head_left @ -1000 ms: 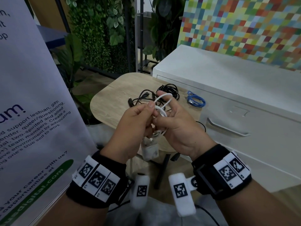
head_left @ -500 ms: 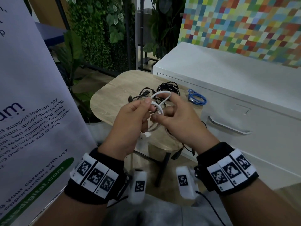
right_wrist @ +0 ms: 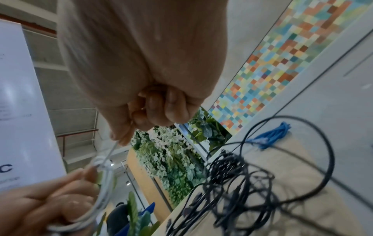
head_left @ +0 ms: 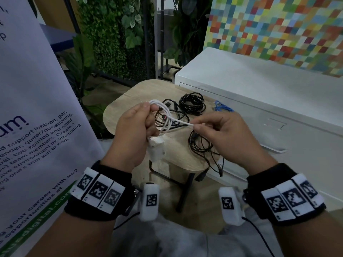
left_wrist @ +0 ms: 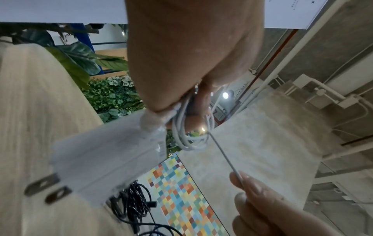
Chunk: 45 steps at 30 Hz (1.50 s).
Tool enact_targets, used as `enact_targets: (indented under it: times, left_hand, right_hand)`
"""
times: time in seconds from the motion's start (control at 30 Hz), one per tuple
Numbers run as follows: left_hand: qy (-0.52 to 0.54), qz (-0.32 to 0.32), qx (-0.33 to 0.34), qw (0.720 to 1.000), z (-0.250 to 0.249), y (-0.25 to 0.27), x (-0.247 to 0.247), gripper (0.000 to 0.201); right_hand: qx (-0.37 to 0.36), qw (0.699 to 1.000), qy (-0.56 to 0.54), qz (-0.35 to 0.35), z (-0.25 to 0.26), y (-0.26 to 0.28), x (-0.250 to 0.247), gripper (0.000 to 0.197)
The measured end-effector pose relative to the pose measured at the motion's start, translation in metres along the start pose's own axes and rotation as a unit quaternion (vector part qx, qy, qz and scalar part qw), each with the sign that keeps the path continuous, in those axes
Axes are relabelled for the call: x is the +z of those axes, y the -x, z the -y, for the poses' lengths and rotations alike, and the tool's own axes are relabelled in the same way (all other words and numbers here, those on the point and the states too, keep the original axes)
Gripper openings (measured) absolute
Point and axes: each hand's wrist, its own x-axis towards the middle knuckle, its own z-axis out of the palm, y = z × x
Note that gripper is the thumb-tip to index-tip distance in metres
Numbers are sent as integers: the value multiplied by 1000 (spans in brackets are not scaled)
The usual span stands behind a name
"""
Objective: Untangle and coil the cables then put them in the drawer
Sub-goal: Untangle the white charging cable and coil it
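My left hand (head_left: 133,130) grips a small coil of white cable (head_left: 163,112) above the round wooden table (head_left: 130,101); its white plug adapter (head_left: 156,149) hangs below the fist. The coil (left_wrist: 187,135) and adapter (left_wrist: 105,159) fill the left wrist view. My right hand (head_left: 219,130) pinches the free end of the white cable (right_wrist: 113,148), drawn taut to the right. On the table lie a coiled black cable (head_left: 192,103), tangled black cables (head_left: 202,145) and a blue cable (head_left: 223,107). The white cabinet's drawer (head_left: 278,138) is closed.
A white banner (head_left: 33,108) stands close on the left. Plants (head_left: 115,43) rise behind the table. Black cable ends hang over the table's near edge (head_left: 209,169). The cabinet top (head_left: 259,86) lies to the right.
My hands have moved apart. The right hand pulled the white cable's end out to the right, and the left shifted left with the coil. The adapter now hangs in view.
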Motion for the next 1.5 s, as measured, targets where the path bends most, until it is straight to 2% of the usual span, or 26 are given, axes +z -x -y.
enact_targets:
  times: [0.07, 0.1, 0.17, 0.2, 0.23, 0.3, 0.37, 0.4, 0.47, 0.53, 0.63, 0.67, 0.7, 0.77, 0.83, 0.93, 1.07, 1.17, 1.3, 1.4, 1.5]
  left_hand:
    - [21, 30, -5, 999, -5, 2, 1, 35]
    - [30, 47, -15, 998, -7, 5, 3, 36]
    - [48, 71, -40, 996, -9, 12, 11, 37]
    - [58, 82, -50, 994, -10, 15, 15, 38]
    - [71, 93, -56, 992, -10, 19, 19, 37]
    - [102, 112, -61, 986, -12, 22, 26, 36]
    - [132, 123, -60, 982, -15, 24, 29, 37]
    - [142, 126, -56, 980, -16, 23, 30, 38]
    - [150, 129, -41, 979, -18, 23, 33, 38]
    - [151, 131, -22, 980, -17, 23, 35, 38]
    - [132, 124, 13, 983, -12, 23, 38, 36]
    - [118, 116, 26, 986, -10, 23, 38, 35]
    - [104, 108, 37, 988, -8, 24, 38, 35]
    - [68, 95, 58, 991, -5, 26, 39, 35]
    - [32, 83, 70, 994, -3, 28, 39, 34]
    - [-17, 61, 83, 995, 0, 27, 38, 33]
    - [-68, 37, 102, 992, 1, 28, 40, 31]
    - [-103, 38, 102, 989, 2, 24, 35, 32]
    - [-124, 41, 103, 986, 5, 19, 25, 34]
    - [-82, 18, 81, 993, 5, 19, 26, 34]
    - [33, -2, 38, 999, 2, 18, 29, 34]
  right_hand:
    - [-23, 998, 53, -15, -8, -2, -10, 10]
    - [-48, 991, 118, -27, -12, -4, -14, 8]
    - [-115, 951, 280, -64, -18, -7, -14, 7]
    - [-138, 932, 325, -85, -19, -9, -11, 9]
    - [-148, 926, 332, -105, -17, -11, -8, 8]
    - [-133, 952, 245, -126, -13, -14, 1, 9]
    - [-69, 989, 63, -116, -7, -13, 10, 14]
    - [-40, 994, -32, -98, -1, -12, 15, 17]
    - [6, 979, -202, -30, 10, -6, 24, 24]
    - [33, 941, -335, 40, 18, 1, 28, 32]
    - [37, 899, -428, 81, 20, 7, 28, 40]
    - [34, 897, -433, 82, 19, 9, 28, 41]
    - [28, 907, -414, 72, 17, 10, 30, 39]
    - [13, 949, -314, 27, 12, 12, 36, 29]
    - [8, 973, -232, -13, 10, 13, 42, 19]
    - [31, 967, -246, -59, 12, 14, 48, 15]
    - [57, 935, -329, -123, 16, 10, 51, 13]
    - [96, 905, -401, -107, 17, 8, 52, 14]
    - [110, 878, -465, -24, 16, 8, 46, 16]
    - [82, 911, -403, 30, 10, 6, 39, 36]
    - [82, 948, -306, -20, 6, 4, 40, 31]
